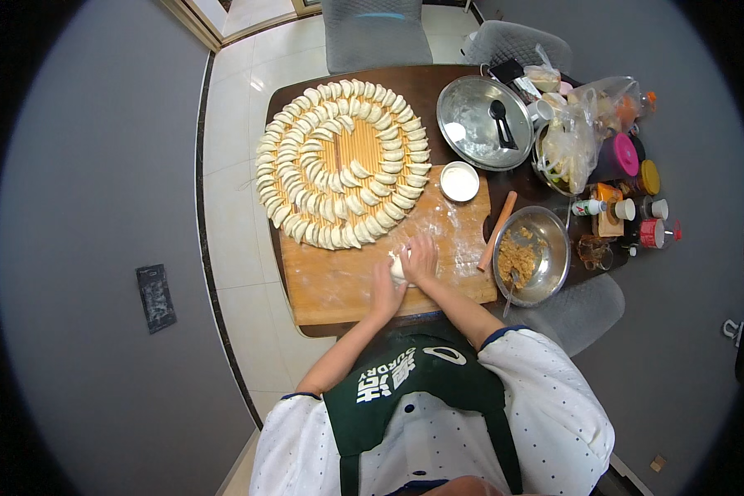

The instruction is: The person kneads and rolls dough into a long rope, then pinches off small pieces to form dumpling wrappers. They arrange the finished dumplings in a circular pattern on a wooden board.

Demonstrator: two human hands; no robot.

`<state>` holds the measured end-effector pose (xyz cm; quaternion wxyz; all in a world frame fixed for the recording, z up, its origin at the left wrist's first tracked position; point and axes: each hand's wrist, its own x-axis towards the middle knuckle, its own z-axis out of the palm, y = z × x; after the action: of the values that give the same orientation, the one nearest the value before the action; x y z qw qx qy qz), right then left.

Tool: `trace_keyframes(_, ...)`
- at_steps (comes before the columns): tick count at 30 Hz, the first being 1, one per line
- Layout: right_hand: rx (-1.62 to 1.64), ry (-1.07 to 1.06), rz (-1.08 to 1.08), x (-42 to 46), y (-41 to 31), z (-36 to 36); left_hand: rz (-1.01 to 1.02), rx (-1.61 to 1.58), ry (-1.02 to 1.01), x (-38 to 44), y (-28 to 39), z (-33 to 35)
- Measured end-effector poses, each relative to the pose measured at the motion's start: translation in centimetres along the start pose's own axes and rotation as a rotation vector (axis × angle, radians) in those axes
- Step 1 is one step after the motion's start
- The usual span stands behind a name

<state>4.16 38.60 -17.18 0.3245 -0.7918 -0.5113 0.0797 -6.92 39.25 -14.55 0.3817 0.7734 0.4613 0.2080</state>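
Note:
A pale lump of dough (398, 269) lies on the floured wooden cutting board (334, 279), between my two hands. My left hand (386, 290) holds it from the left side. From the right, my right hand (420, 260) grips the dough with its fingers over the top, hiding part of it. Loose white flour is scattered about the board. Behind my hands, rings of shaped dumplings (334, 204) cover most of a round slatted tray (362, 149), whose near edge overlaps the board.
A small white bowl (460, 181) stands at the board's back right. A wooden rolling pin (497, 230) lies beside a steel bowl of filling (531, 255) with a spoon. Farther back are a round metal lid (471, 133) bearing a black spoon (502, 124), plastic bags (573, 142) and several bottles.

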Motion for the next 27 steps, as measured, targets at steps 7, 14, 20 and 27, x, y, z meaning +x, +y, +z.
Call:
trace_keyframes(7, 0.22, 0.012, 0.417, 2.7, 2.4, 3.1, -0.46, -0.51, -0.101, 4.0, -1.7, 1.1)
trace_keyframes(14, -0.009, 0.029, 0.34, -2.8, 2.9, 1.5, 0.216, 0.07, -0.131, -0.1, 0.8, 2.1)
trace_keyframes(20, -0.098, 0.019, 0.067, 0.2, 1.3, 0.9, 0.073, 0.006, 0.07, 0.3, -0.2, 1.2)
trace_keyframes(27, 0.123, 0.106, 0.459, 3.0, 2.2, 2.7, -0.527, -0.608, -0.145, 3.7, -1.0, 2.2)
